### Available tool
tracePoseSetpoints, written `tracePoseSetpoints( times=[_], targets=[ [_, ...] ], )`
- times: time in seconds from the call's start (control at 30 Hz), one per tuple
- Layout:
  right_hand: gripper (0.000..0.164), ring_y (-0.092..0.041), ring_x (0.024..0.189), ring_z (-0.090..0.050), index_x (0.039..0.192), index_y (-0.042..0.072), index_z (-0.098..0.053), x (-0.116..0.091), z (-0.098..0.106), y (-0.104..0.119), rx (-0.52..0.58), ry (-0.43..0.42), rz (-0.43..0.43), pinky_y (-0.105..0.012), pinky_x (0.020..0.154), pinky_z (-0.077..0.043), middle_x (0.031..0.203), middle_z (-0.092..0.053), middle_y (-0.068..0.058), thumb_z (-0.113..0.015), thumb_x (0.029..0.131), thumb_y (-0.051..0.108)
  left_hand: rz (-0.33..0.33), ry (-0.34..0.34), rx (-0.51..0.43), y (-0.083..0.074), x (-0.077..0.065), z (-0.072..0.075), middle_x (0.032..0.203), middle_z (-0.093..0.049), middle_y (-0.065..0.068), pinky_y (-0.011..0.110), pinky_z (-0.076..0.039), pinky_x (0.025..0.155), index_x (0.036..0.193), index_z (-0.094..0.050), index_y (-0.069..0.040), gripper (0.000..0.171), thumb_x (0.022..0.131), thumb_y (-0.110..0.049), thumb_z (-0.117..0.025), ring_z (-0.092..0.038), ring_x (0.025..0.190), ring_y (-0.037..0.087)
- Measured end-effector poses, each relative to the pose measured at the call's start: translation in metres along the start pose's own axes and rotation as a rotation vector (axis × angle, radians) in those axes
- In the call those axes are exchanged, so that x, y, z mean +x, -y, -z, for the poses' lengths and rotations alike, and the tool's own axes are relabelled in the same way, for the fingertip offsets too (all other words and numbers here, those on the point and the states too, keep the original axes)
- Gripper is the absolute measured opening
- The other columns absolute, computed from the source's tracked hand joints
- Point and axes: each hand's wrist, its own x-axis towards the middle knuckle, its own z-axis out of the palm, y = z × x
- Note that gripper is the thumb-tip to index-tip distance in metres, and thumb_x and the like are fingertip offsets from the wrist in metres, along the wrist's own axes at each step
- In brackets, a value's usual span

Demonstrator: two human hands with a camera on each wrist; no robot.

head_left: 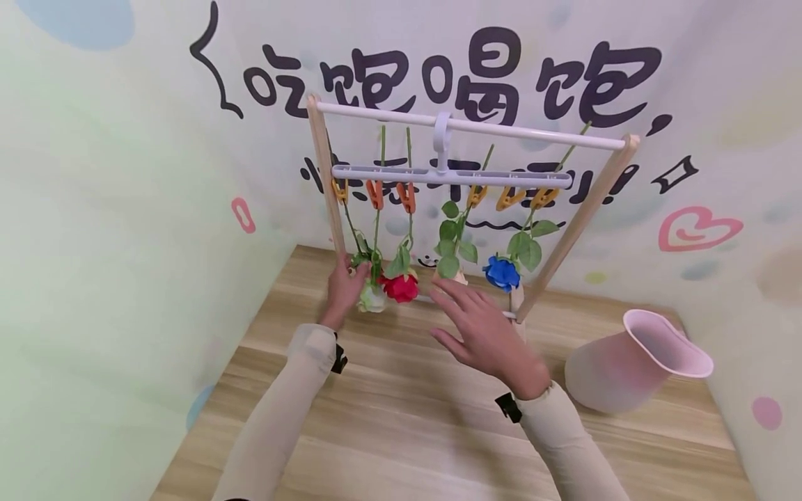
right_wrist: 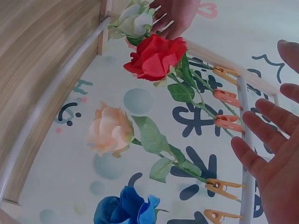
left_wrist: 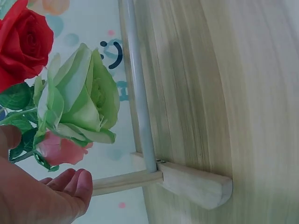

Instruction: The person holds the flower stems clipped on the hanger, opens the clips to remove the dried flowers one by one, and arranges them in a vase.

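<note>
Artificial roses hang head-down from clothespins on a white hanger bar (head_left: 501, 179). My left hand (head_left: 343, 289) is at the leftmost stems, beside a pale green-white rose (left_wrist: 86, 95) and a pink rose (left_wrist: 63, 148). Its thumb and fingers stand apart around the pink rose's stem; no firm grip shows. A red rose (head_left: 401, 287) hangs just right of these. My right hand (head_left: 485, 334) is raised with fingers spread, holding nothing. From the head it partly covers a peach rose (right_wrist: 111, 129). Farther right hangs a blue rose (head_left: 501, 273).
A wooden frame (head_left: 579, 226) with a white top rod (head_left: 532, 132) carries the hanger. One yellow clothespin (head_left: 510, 198) has no stem in it. A pink-white vase (head_left: 608, 369) stands at the right of the wooden table (head_left: 388, 417). Walls with printed lettering rise behind and at the left.
</note>
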Motion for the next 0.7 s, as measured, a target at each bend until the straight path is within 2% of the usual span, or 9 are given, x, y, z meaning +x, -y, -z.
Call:
tracePoseSetpoints(
  times=[0.13,0.23,0.37,0.43,0.57,0.7],
  targets=[
    [0.068,-0.031,0.137,-0.045,0.151,0.014,-0.040,0.006,-0.002,0.000,0.016,0.006,0.003,-0.056,0.107,-0.039,0.153,-0.043,-0.011,-0.066,0.093,0.038,0.034,-0.002,-0.009,0.000,0.005,-0.004,0.144,-0.049,0.020,0.047,-0.044,0.101,0.150,-0.032,-0.004,0.062,0.100,-0.033,-0.055,-0.051,0.124,0.033],
    [0.064,-0.030,0.138,-0.044,0.151,0.015,-0.039,0.009,-0.004,-0.001,0.020,0.010,0.006,-0.055,0.107,-0.039,0.153,-0.043,-0.010,-0.060,0.097,0.042,0.030,-0.025,0.019,0.000,0.009,-0.006,0.138,-0.053,0.021,0.046,-0.046,0.098,0.147,-0.036,-0.002,0.058,0.100,-0.032,-0.055,-0.055,0.117,0.033],
    [0.062,-0.029,0.138,-0.044,0.150,0.014,-0.041,0.015,-0.005,-0.001,0.018,0.003,0.016,-0.055,0.107,-0.040,0.153,-0.043,-0.010,-0.047,0.101,0.051,0.019,-0.057,0.036,-0.002,0.012,-0.009,0.122,-0.063,0.020,0.041,-0.050,0.087,0.143,-0.043,-0.001,0.053,0.100,-0.029,-0.056,-0.064,0.104,0.032],
    [0.062,-0.028,0.139,-0.043,0.149,0.012,-0.042,0.018,-0.007,-0.002,0.017,-0.002,0.026,-0.055,0.107,-0.041,0.153,-0.042,-0.009,-0.046,0.101,0.051,0.012,-0.064,0.035,-0.002,0.012,-0.010,0.112,-0.066,0.019,0.035,-0.051,0.080,0.141,-0.046,-0.002,0.050,0.099,-0.027,-0.057,-0.068,0.096,0.031],
    [0.061,-0.027,0.138,-0.044,0.148,0.011,-0.044,0.024,-0.010,-0.002,0.009,-0.004,0.039,-0.054,0.107,-0.041,0.154,-0.042,-0.008,-0.052,0.100,0.047,-0.013,-0.067,0.032,0.001,0.013,-0.010,0.103,-0.069,0.019,0.024,-0.050,0.069,0.138,-0.051,-0.003,0.045,0.099,-0.024,-0.057,-0.072,0.088,0.029],
    [0.063,-0.027,0.137,-0.045,0.148,0.010,-0.045,0.032,-0.013,-0.003,0.009,-0.007,0.039,-0.054,0.105,-0.042,0.152,-0.044,-0.009,-0.064,0.095,0.039,-0.040,-0.060,0.034,0.004,0.014,-0.010,0.103,-0.070,0.019,0.021,-0.049,0.067,0.133,-0.058,-0.004,0.038,0.100,-0.023,-0.057,-0.072,0.086,0.027]
  ],
)
